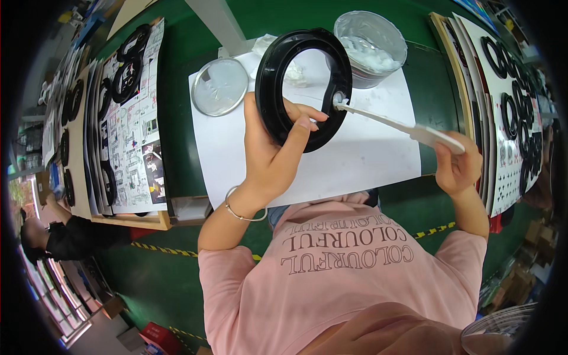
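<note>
My left hand [278, 133] grips a black oval ring-shaped part [268, 89] by its lower side, thumb and fingers closed round the rim. The ring is raised and tilted above a white paper sheet [367, 151]. In my right hand [458, 163] is a white brush-like stick [408, 127], held by its wide handle end. Its thin tip meets the ring's inner right edge, where a dab of whitish paste [338, 99] shows. Behind the ring stands a clear round tub [371, 50] holding a white substance. A round translucent lid [220, 87] lies to the left on the paper.
Stacked boards with black rings stand at the left [139, 118] and right [494, 118] of the green table [183, 136]. Crumpled white tissue [264, 44] lies behind the ring, near a grey post [219, 23]. Another person [65, 236] is at the far left.
</note>
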### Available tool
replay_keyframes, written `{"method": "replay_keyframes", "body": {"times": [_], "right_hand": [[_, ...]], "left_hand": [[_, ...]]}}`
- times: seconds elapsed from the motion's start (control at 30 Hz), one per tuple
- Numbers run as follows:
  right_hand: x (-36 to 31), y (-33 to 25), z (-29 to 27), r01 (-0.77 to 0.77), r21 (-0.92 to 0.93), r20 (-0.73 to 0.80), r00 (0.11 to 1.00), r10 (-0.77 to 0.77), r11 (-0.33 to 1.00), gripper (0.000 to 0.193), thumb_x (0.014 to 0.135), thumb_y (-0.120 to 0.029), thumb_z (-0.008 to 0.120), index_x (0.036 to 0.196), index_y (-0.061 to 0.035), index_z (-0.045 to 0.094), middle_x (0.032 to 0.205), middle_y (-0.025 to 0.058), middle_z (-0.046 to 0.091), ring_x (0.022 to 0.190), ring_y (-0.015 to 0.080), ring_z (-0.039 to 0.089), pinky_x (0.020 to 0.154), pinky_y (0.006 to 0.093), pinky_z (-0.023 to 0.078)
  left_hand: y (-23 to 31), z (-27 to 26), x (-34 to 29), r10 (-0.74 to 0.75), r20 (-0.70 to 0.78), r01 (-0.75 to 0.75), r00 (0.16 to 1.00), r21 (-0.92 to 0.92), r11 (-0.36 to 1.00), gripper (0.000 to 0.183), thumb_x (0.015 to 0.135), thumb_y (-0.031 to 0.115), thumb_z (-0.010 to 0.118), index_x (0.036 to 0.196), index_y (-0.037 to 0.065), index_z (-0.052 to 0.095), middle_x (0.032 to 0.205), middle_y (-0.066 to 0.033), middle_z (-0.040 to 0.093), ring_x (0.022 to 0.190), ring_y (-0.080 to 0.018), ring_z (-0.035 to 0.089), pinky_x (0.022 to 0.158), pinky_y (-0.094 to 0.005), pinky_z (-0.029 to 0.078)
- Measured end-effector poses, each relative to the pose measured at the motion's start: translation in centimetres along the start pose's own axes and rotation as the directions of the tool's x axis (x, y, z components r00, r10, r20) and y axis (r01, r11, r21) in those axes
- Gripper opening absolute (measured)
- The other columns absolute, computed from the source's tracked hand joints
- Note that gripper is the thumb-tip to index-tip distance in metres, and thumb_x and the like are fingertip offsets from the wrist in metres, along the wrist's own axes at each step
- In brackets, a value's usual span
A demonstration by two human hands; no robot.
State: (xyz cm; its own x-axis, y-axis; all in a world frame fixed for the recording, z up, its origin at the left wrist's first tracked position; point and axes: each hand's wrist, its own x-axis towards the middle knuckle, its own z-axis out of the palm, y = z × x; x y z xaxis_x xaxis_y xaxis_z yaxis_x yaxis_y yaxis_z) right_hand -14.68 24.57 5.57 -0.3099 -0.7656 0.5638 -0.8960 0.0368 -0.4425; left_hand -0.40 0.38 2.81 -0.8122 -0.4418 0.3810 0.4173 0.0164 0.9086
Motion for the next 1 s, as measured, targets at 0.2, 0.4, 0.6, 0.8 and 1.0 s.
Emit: {"method": "replay_keyframes", "body": {"times": [0.2,0.4,0.6,0.8,1.0], "right_hand": [[-0.7,0.7,2.7,-0.468,0.555,-0.137,0.764,0.630,0.688,0.026,0.084,-0.010,0.054,0.106,0.0033,0.047,0.099,0.0090,0.057,0.089,0.0114,0.054,0.079,0.0228,0.041],[0.0,5.0,0.9,-0.091,-0.310,-0.292,0.956,-0.004,0.946,0.018,0.088,-0.009,0.047,0.100,0.0024,0.052,0.096,0.0142,0.060,0.083,0.0190,0.059,0.073,0.0282,0.048],[0.3,4.8,2.3,0.400,-0.552,0.185,0.915,-0.360,0.732,0.017,0.071,0.001,0.059,0.088,-0.0005,0.060,0.092,0.0157,0.062,0.086,0.0279,0.061,0.072,0.0319,0.051],[-2.5,3.9,0.0,0.359,-0.506,0.173,0.933,-0.315,0.784,0.020,0.073,0.003,0.057,0.093,0.0011,0.058,0.092,0.0161,0.062,0.088,0.0293,0.060,0.076,0.0323,0.050],[-1.0,4.5,2.6,-0.388,0.864,-0.138,0.431,0.892,0.321,0.026,0.085,-0.009,0.051,0.108,0.0029,0.048,0.099,0.0087,0.058,0.089,0.0153,0.057,0.080,0.0269,0.045]], "left_hand": [[-0.7,0.1,-0.5,0.033,-0.048,-0.033,0.998,-0.016,0.999,0.030,0.082,-0.005,0.045,0.106,-0.001,0.028,0.074,-0.0080,0.049,0.077,-0.0224,0.058,0.072,-0.0317,0.045],[-0.4,-0.6,-0.9,-0.058,-0.110,0.043,0.992,-0.131,0.990,0.022,0.084,0.001,0.045,0.102,0.001,0.032,0.073,-0.0086,0.049,0.077,-0.0256,0.058,0.071,-0.0333,0.045],[0.1,-2.2,-1.2,-0.389,-0.158,0.220,0.907,-0.612,0.760,0.015,0.088,0.019,0.039,0.084,0.004,0.042,0.069,-0.0082,0.049,0.083,-0.0286,0.056,0.076,-0.0361,0.044],[0.8,-4.0,-1.5,-0.434,-0.207,0.193,0.877,-0.676,0.711,0.016,0.088,0.020,0.038,0.080,0.007,0.043,0.070,-0.0083,0.051,0.086,-0.0277,0.055,0.077,-0.0367,0.044],[0.7,-3.2,-1.2,-0.436,-0.190,0.176,0.880,-0.722,0.669,0.018,0.088,0.021,0.036,0.077,0.008,0.041,0.068,-0.0093,0.051,0.085,-0.0287,0.055,0.077,-0.0361,0.044]]}}
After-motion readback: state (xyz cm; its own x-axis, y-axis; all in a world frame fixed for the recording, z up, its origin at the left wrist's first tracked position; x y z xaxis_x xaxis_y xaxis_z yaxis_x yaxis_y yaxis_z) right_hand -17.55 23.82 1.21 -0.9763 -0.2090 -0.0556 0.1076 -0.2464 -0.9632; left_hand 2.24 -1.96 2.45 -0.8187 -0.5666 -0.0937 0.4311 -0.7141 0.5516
